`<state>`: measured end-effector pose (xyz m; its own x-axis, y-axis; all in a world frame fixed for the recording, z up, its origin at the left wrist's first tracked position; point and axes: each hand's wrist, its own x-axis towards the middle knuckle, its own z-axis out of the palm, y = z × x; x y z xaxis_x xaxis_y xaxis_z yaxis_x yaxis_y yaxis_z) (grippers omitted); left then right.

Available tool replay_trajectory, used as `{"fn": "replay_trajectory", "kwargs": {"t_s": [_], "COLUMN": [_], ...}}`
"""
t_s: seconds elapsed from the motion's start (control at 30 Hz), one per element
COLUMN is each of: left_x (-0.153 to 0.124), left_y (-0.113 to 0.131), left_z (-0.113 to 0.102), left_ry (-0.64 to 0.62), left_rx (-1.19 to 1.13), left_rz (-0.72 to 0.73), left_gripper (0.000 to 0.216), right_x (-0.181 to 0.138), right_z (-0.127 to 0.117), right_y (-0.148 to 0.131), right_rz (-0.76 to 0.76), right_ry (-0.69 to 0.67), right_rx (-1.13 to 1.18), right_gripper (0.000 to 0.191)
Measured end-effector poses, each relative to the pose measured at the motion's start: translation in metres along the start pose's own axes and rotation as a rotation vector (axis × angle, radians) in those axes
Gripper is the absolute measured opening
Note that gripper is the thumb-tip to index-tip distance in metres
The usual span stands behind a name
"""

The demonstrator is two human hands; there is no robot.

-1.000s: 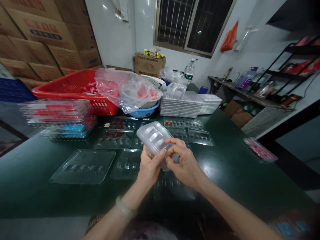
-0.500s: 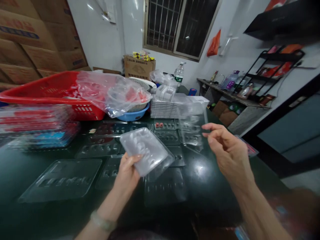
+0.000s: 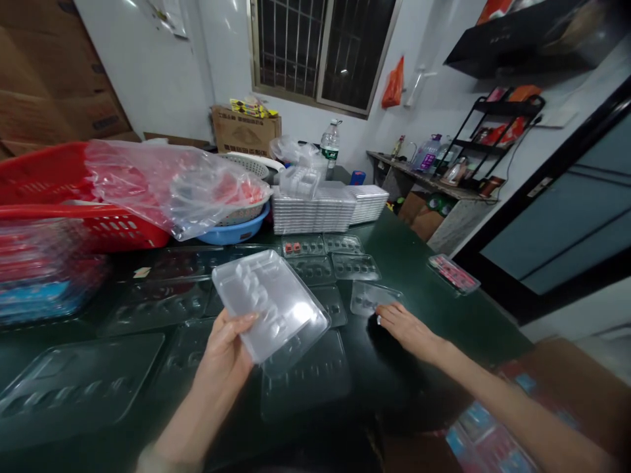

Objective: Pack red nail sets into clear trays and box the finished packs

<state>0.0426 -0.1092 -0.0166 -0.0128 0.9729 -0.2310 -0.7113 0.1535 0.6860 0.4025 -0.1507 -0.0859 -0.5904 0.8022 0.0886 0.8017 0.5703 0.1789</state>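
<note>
My left hand (image 3: 229, 351) grips a stack of clear plastic blister trays (image 3: 283, 295) by its near left corner, thumb on top, tilted above the dark green table (image 3: 389, 394). Over to the right, my right hand (image 3: 401, 322) has its fingers closed at the near edge of a single clear blister tray (image 3: 365, 297), which is low at the table. Its fingertips partly cover that tray. Several more clear trays are laid out around, among them a large one (image 3: 89, 374) at left and one with small red pieces (image 3: 302, 246) in its pockets.
A red basket (image 3: 133, 226) with a plastic bag (image 3: 172, 177) over it and a blue basin (image 3: 239, 230) stand at the back left. Stacked clear trays (image 3: 315, 213) rise behind. A filled pack (image 3: 453, 274) lies near the right edge. Packs fill a box (image 3: 486, 433) at lower right.
My right hand has lowered a clear tray from the air to the table. My left hand still holds the stack. The view has shifted to the right.
</note>
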Motion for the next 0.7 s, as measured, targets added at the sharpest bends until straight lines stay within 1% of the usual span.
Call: {"fn": "replay_trajectory", "kwargs": {"t_s": [0.1, 0.2, 0.3, 0.4, 0.5, 0.6, 0.7], "left_x": [-0.003, -0.005, -0.006, -0.006, -0.006, -0.007, -0.007], "left_y": [-0.008, -0.014, -0.018, -0.022, -0.026, -0.03, -0.033], "left_z": [0.005, 0.008, 0.011, 0.015, 0.018, 0.019, 0.019], "left_ry": [-0.02, -0.015, -0.028, -0.061, -0.118, -0.16, -0.177], "left_rx": [0.018, 0.011, 0.006, 0.004, 0.005, -0.004, -0.029], "left_rz": [-0.069, -0.113, -0.141, -0.153, -0.166, -0.173, -0.171], "left_gripper": [0.031, 0.03, 0.03, 0.031, 0.031, 0.031, 0.03], "right_x": [0.017, 0.016, 0.004, 0.0, 0.008, 0.017, 0.024], "right_z": [0.0, 0.008, 0.013, 0.01, 0.009, 0.012, 0.005], "right_y": [0.018, 0.026, 0.023, 0.013, 0.007, 0.014, 0.02], "right_rz": [-0.037, -0.045, -0.043, -0.021, 0.024, 0.032, 0.047], "right_ry": [-0.025, -0.018, 0.012, 0.006, -0.009, 0.005, 0.086], "right_rx": [-0.019, -0.014, 0.024, 0.07, 0.111, 0.118, 0.073], "right_gripper": [0.03, 0.029, 0.031, 0.034, 0.036, 0.035, 0.03]}}
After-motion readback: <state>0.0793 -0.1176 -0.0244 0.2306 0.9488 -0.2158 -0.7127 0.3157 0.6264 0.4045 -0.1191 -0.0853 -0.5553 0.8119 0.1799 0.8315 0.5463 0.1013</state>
